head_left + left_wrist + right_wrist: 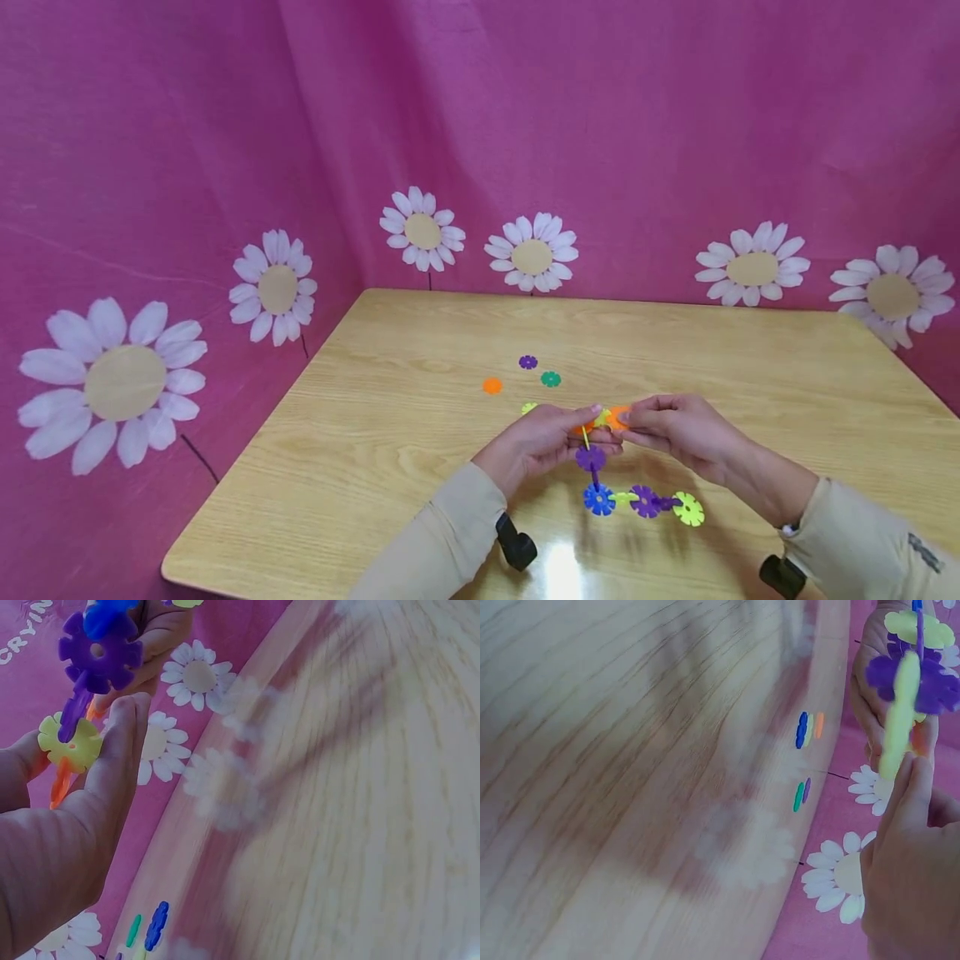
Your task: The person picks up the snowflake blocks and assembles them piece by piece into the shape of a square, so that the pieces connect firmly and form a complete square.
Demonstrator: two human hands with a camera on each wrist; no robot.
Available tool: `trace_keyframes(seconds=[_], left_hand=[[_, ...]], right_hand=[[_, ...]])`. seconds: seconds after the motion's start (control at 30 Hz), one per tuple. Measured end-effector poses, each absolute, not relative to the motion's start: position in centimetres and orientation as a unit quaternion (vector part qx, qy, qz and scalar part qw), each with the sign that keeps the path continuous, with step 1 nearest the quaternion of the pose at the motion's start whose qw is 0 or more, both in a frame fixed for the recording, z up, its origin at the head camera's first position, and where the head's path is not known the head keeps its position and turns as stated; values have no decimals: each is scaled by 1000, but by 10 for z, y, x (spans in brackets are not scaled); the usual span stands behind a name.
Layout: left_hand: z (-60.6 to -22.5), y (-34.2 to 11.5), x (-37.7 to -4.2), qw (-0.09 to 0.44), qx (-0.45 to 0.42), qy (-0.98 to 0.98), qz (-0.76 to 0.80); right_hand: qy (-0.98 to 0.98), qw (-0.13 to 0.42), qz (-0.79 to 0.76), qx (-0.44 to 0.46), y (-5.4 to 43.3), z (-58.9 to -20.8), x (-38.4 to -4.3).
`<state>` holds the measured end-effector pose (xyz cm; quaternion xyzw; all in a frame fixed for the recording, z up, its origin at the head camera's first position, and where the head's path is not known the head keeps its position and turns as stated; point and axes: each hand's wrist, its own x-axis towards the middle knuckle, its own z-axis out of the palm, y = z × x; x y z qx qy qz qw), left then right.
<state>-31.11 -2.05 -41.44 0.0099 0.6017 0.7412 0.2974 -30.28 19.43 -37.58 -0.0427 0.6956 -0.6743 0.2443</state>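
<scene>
While the head view shows loose purple [528, 362], green [551, 379], orange [492, 386] and yellow discs [529, 407] on the bench [420, 467], both wrist views add a loose blue disc [157, 926] that the head view does not show. Only the left wrist view catches white lettering [26, 630] on the pink cloth [585, 108]. The chain of notched discs [645, 502] is held above the bench, part of it dangling below the hands. The left hand [543, 442] reaches in from the lower left, its fingers beneath and thumb above, pinching the chain near one end. Opposite, the right hand [682, 429] points inward, its thumb and fingers pinching an orange end disc [619, 417].
</scene>
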Motion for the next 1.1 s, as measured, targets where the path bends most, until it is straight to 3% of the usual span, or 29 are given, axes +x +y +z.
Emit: trace_keyframes(seconds=[0.4,0.67,1.1], left_hand=[[-410,-27,-313,296,17,593,749],[-399,-32,-322,287,30,611,737],[-393,-37,-331,311,37,604,733]], right_hand=[[727,228,-645,-58,186,-367,-309],[649,276,-708,-24,185,-364,-321],[677,276,-680,-48,181,-355,-328]])
